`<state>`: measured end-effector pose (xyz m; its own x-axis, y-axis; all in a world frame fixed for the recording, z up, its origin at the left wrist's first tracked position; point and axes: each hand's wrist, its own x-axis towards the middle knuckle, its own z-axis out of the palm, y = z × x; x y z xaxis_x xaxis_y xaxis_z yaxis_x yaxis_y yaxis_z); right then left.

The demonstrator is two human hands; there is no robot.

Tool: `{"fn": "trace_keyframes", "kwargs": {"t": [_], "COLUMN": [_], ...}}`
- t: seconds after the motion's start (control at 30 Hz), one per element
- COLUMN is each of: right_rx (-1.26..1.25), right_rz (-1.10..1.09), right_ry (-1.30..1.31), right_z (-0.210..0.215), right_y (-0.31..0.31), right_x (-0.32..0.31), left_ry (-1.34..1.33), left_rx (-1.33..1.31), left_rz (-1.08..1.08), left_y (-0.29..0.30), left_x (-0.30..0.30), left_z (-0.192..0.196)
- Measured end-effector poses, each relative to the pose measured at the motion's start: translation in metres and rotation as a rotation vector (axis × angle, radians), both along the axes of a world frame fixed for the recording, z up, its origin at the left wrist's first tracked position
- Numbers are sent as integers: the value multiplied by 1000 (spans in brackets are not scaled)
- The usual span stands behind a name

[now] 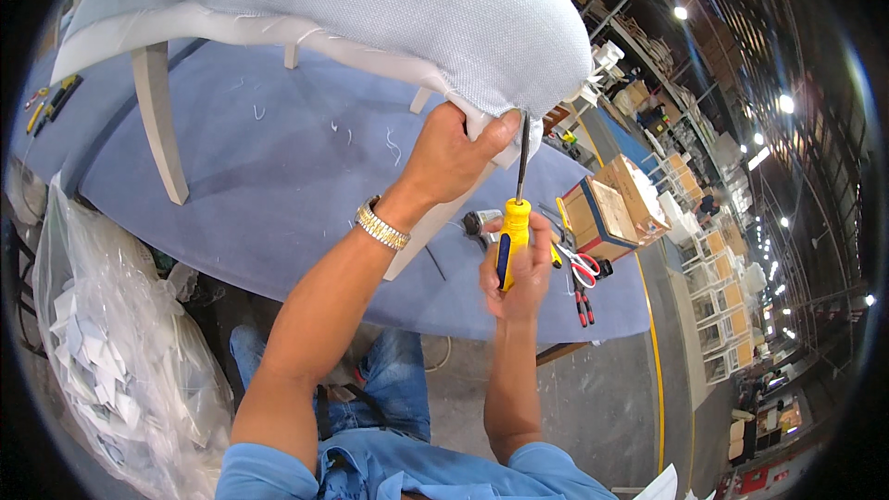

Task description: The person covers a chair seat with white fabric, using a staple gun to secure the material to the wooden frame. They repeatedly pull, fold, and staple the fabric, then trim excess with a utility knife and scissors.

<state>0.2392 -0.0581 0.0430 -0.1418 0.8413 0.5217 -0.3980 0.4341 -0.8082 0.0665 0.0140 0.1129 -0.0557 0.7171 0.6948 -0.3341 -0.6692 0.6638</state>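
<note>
A chair or bench seat [352,0] in light blue-grey woven fabric, with white padding at its lower edge and pale wooden legs [157,120], stands on a blue-covered table [278,185]. At the seat's right corner my left hand [454,153] is closed on the fabric edge, thumb pressing near the corner. My right hand [517,268] grips the yellow handle of a screwdriver [515,231]. Its dark shaft points up, with the tip against the fabric right beside my left thumb. Whether the tip goes under the fabric is hidden.
Red-handled scissors [585,268], red-and-black pliers [583,306] and other tools lie right of my right hand. Beyond them stand cardboard boxes [602,218]. A clear bag of scraps [120,361] sits at left. Yellow-and-black tools [60,102] lie far left. Chair frames [718,296] line the right.
</note>
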Motion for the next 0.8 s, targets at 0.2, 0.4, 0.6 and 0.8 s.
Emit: {"fn": "trace_keyframes", "kwargs": {"t": [0.2,0.4,0.6,0.8], "right_rx": [179,77,234,-48], "right_rz": [-415,-321,-673,-52], "right_ry": [-344,-398,-764,-382], "right_z": [4,30,58,41], "right_y": [8,-8,-11,14], "right_x": [21,29,18,20], "left_ry": [-3,-20,-30,-27], "left_rx": [26,35,2,5], "left_rz": [-6,-40,-40,58], "left_y": [2,1,7,-5], "left_x": [4,3,0,20], "left_z": [1,-1,-3,19]}}
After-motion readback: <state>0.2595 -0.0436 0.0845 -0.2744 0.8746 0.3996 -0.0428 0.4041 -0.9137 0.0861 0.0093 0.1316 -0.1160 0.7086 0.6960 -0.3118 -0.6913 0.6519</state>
